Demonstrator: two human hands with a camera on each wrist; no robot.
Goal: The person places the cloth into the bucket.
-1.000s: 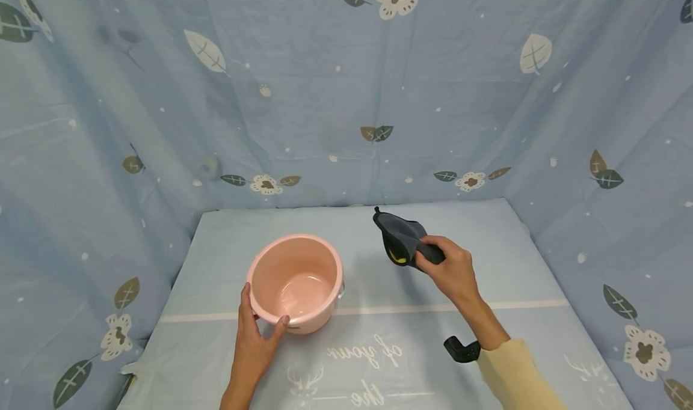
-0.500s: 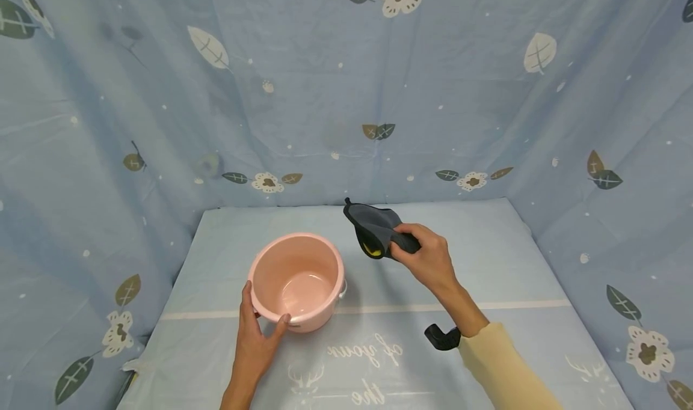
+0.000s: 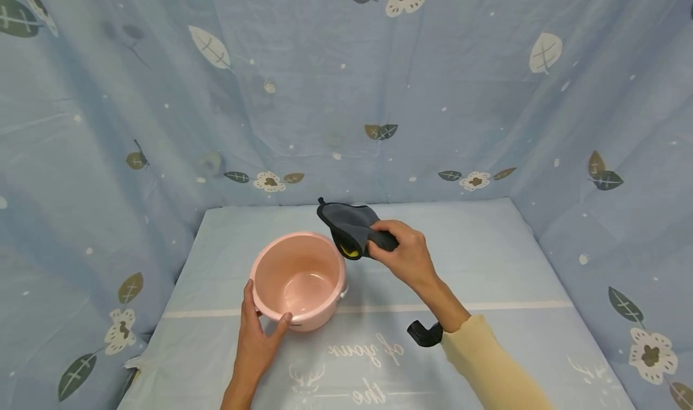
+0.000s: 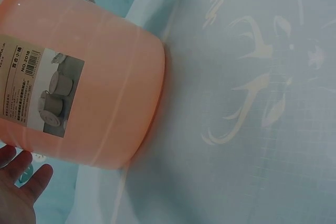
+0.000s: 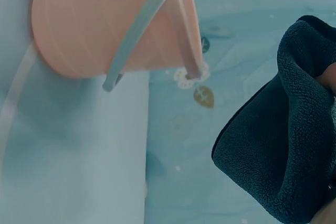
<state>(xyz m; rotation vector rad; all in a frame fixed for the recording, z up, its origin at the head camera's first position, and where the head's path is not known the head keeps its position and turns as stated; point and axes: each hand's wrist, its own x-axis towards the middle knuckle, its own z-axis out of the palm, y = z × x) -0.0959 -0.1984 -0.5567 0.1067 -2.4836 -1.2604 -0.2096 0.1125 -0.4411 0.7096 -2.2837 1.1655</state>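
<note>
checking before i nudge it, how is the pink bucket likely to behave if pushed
The pink bucket looks like smooth, glossy plastic and appears empty, so it is probably light. Its taper is slight, so a low push may slide rather than tip it. The handle hanging outside could swing.

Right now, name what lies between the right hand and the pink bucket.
In the head view, the grey cloth held by the right hand lies between.

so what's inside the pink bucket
In the head view, only the bare inner wall and shiny floor of the pink bucket show. Its near inner wall is hidden behind the front rim.
</note>
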